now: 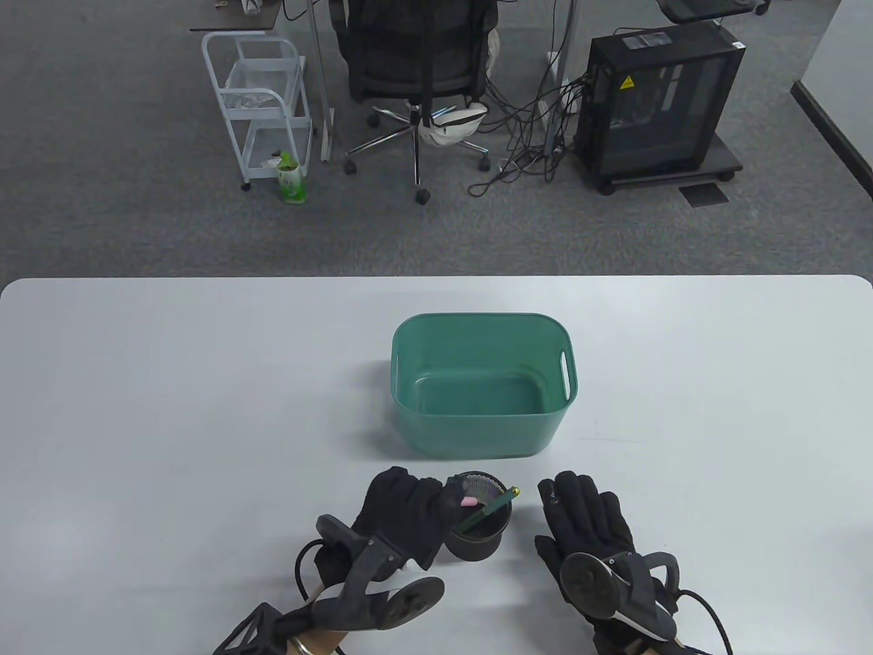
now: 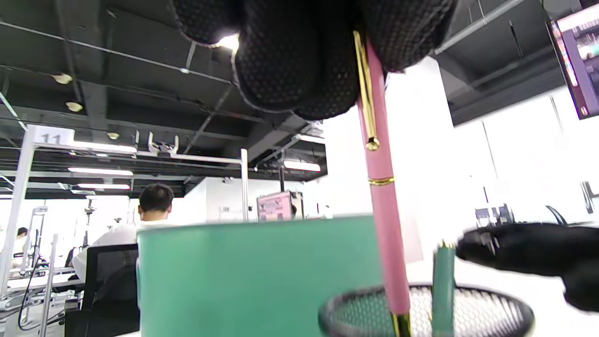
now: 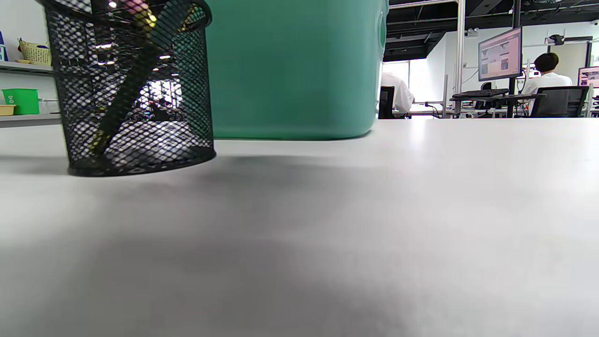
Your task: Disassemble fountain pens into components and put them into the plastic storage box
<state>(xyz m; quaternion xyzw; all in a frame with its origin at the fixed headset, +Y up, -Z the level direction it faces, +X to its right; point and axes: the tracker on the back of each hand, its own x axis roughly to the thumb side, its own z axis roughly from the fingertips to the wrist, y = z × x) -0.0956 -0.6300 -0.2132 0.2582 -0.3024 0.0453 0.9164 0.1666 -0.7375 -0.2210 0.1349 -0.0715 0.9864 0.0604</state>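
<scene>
left hand (image 1: pixel 409 508) pinching pink pen (image 2: pixel 381 196) at the cap end, pen upright in the mesh cup (image 1: pixel 477 525)

pen looks light, stiff, glossy — likely slippery in gloves, so hold barrel and cap apart, off the gold clip. green pen (image 1: pixel 492 510) leans in the same cup, just beside. right hand (image 1: pixel 586 522) flat on the desk (image 1: pixel 170 409), fingers straight, holding nothing — near the cup. green box (image 1: pixel 481 382) sits just beyond, nothing visible in it.
</scene>
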